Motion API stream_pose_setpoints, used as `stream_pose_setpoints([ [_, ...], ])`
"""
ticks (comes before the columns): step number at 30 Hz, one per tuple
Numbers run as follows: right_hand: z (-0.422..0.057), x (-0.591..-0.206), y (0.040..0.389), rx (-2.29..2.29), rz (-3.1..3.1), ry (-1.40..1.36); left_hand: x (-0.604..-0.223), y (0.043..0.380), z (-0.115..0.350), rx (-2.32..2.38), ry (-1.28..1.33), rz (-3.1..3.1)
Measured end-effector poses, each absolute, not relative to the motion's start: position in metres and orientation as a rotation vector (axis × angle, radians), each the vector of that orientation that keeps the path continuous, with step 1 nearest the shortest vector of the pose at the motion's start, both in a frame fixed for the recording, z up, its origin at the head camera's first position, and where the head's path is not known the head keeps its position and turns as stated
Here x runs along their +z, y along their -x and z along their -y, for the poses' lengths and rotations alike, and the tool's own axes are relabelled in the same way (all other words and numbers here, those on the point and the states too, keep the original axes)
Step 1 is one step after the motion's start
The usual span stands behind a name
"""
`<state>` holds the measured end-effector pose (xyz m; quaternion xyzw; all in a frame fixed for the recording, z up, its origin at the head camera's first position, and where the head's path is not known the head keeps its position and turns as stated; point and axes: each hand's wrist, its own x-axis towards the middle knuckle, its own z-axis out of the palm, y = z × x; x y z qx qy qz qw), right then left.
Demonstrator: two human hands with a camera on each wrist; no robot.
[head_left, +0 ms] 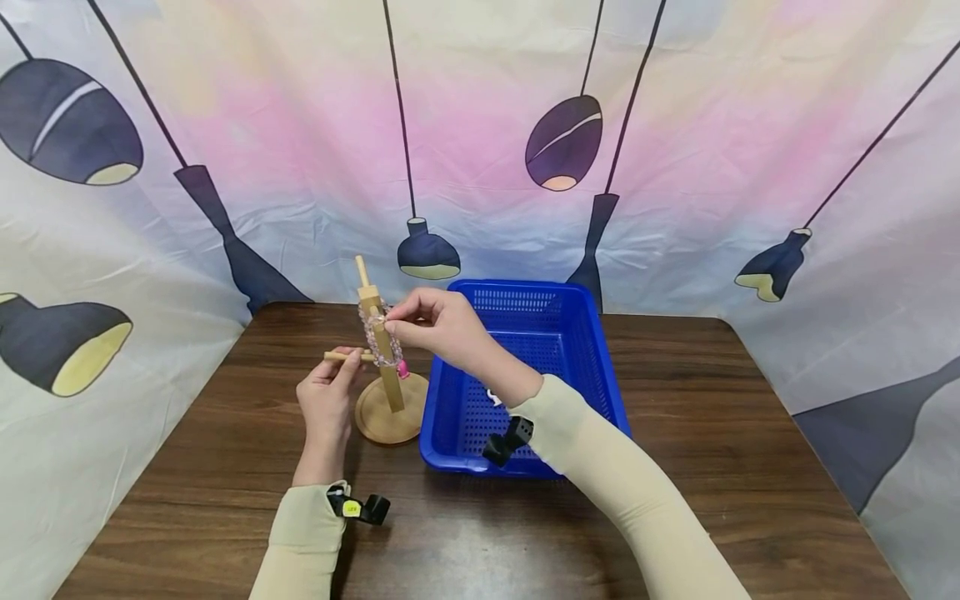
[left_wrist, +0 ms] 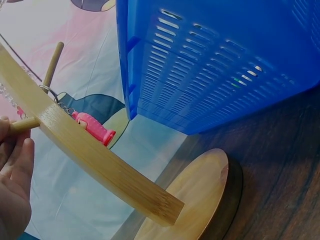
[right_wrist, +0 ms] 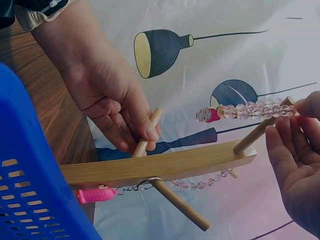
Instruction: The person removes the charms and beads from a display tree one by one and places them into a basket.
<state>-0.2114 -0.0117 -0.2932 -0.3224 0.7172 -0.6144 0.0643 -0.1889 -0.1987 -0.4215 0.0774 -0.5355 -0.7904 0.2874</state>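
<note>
A wooden stand (head_left: 392,385) with side pegs rises from a round base (head_left: 375,425), left of the basket. My left hand (head_left: 330,392) pinches one lower peg (right_wrist: 147,132) between thumb and fingers. Higher up, my right hand (head_left: 442,325) pinches a pink clear-bead bracelet (right_wrist: 255,109) with a small figure charm. This bracelet lies over the upper peg (right_wrist: 252,137) in the right wrist view. Another beaded bracelet (right_wrist: 200,183) hangs on the opposite side of the stand. A pink figure keychain (left_wrist: 92,127) hangs by its ring from a peg there.
A blue plastic basket (head_left: 450,454) with slotted walls stands close beside the stand, under my right forearm. Inside it lies a small white item (head_left: 493,397). The dark wooden table (head_left: 697,467) ends at a printed cloth backdrop (head_left: 480,167).
</note>
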Motion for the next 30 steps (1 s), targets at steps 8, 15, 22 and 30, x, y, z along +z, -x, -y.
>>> stream_pose_setpoints([
  [8,0.011,-0.292,0.212,-1.837,-2.184,0.984,-0.421,0.189,0.198,-2.099,-0.196,1.440],
  [15,0.011,-0.292,0.214,-1.835,-2.178,1.002,-0.422,0.190,0.199,-2.112,-0.184,1.423],
  [22,0.008,-0.288,0.212,-1.799,-2.178,1.026,-0.422,0.189,0.200,-2.103,-0.212,1.448],
  [30,0.001,-0.285,0.210,-1.773,-2.172,1.099,-0.421,0.190,0.200,-2.120,-0.207,1.441],
])
